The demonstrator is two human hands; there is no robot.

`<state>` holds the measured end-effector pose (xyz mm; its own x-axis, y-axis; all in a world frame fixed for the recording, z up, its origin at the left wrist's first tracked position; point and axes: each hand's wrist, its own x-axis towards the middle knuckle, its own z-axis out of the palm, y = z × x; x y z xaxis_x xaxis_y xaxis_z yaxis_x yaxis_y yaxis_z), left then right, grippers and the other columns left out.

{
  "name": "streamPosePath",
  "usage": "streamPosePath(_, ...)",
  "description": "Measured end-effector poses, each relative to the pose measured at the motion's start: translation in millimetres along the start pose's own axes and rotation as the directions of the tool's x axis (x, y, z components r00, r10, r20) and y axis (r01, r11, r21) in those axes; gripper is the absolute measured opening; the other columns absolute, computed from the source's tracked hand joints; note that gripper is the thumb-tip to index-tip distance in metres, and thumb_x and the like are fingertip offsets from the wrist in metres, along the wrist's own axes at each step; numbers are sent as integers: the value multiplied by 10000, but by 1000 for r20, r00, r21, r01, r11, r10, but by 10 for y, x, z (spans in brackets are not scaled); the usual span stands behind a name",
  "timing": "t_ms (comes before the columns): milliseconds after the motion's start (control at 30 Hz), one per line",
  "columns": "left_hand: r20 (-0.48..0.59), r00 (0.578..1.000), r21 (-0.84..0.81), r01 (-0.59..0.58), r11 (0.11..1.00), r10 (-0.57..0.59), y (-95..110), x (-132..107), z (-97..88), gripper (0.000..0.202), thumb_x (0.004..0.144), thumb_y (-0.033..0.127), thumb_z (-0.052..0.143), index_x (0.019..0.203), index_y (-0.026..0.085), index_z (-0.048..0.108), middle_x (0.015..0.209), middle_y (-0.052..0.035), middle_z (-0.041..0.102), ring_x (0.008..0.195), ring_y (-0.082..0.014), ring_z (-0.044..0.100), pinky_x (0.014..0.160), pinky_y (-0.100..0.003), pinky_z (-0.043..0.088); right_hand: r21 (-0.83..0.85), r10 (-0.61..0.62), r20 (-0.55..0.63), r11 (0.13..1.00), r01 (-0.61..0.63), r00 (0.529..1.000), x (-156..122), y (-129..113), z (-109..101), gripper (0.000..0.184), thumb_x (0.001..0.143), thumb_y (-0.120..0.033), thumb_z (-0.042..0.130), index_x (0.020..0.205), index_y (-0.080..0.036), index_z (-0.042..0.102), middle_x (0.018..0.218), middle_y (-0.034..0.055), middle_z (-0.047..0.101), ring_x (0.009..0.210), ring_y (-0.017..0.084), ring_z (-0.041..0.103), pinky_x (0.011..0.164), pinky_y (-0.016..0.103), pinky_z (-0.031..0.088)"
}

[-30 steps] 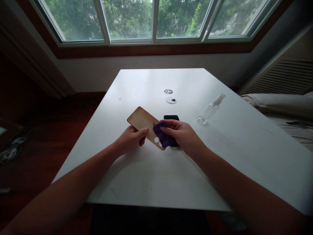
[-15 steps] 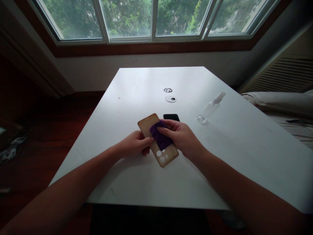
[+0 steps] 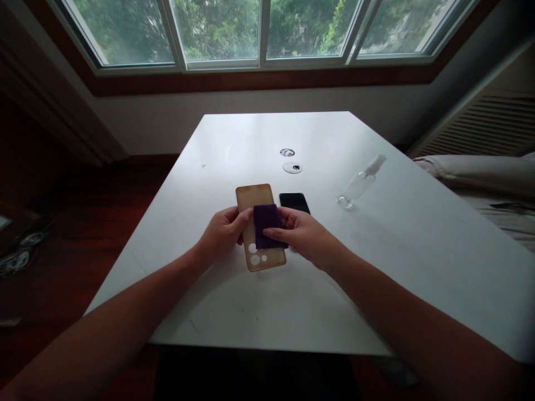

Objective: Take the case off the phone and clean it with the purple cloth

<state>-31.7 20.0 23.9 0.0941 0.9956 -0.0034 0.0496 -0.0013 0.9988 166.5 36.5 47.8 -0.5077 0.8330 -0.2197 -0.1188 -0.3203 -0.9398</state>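
Note:
A tan, yellowed phone case (image 3: 254, 195) with round camera cutouts at its near end is held above the table. My left hand (image 3: 222, 231) grips its left edge, thumb on the near face and fingers behind. A folded purple cloth (image 3: 266, 218) lies against the case's face. My right hand (image 3: 307, 233) pinches that cloth at its right side, with the thumb across its lower part. Just beyond my right hand, a black phone (image 3: 295, 201) rests on the table, partly covered by the fingers.
The white table (image 3: 200, 312) carries a clear spray bottle (image 3: 355, 186) lying on its side at the right. Two small round pieces, an upper disc (image 3: 287, 152) and a lower disc (image 3: 292, 167), lie farther back. A window (image 3: 263, 33) is behind the table.
The phone case has turned more upright and shifted slightly left and away from me. The cloth has moved a little left with my right hand, and more of the black phone shows.

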Motion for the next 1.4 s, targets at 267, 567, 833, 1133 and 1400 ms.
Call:
streamPosePath(267, 171, 984, 82, 40, 996, -54, 4, -53, 46, 486, 910, 627, 602, 887, 142, 620, 660, -8, 609, 468, -80, 484, 426, -195, 383, 21, -100, -175, 994, 105, 979, 15, 19, -13, 446, 712, -249, 860, 1119, -175, 693, 1064, 69, 768, 913, 192, 736, 847, 310, 595)
streamPosePath(567, 224, 972, 127, 44, 991, -72, 45, -68, 49, 421, 924, 562, 601, 903, 142, 617, 638, 1, 585, 508, -92, 476, 471, -197, 374, 12, -123, -241, 991, 130, 963, 5, 11, -1, 450, 704, -252, 867, 1113, -181, 694, 1086, 71, 766, 946, 202, 734, 876, 321, 588)
streamPosePath(833, 242, 970, 221, -31, 975, -24, 86, -67, 21, 384, 935, 527, 588, 884, 148, 621, 599, 30, 528, 498, -90, 422, 489, -204, 337, 26, -171, -275, 982, 185, 946, 40, 43, -35, 436, 703, -201, 866, 1105, -165, 702, 1053, 71, 774, 903, 173, 733, 835, 276, 594)
streamPosePath(1133, 349, 935, 189, -4, 982, -63, 42, -69, -3, 399, 935, 509, 601, 1043, 130, 667, 834, -37, 645, 671, -131, 585, 601, -229, 477, 81, -246, -343, 954, 290, 906, 62, 24, -102, 396, 714, -213, 872, 1081, -169, 729, 1055, 57, 770, 921, 182, 730, 855, 297, 609)
streamPosePath(1400, 254, 967, 188, -46, 981, -3, 32, -56, -5, 361, 919, 488, 636, 910, 128, 658, 765, -22, 612, 672, -115, 524, 581, -214, 401, 109, -298, -450, 918, 382, 842, 64, -42, -111, 400, 723, -201, 864, 1093, -161, 718, 1056, 53, 768, 926, 167, 724, 854, 276, 610)
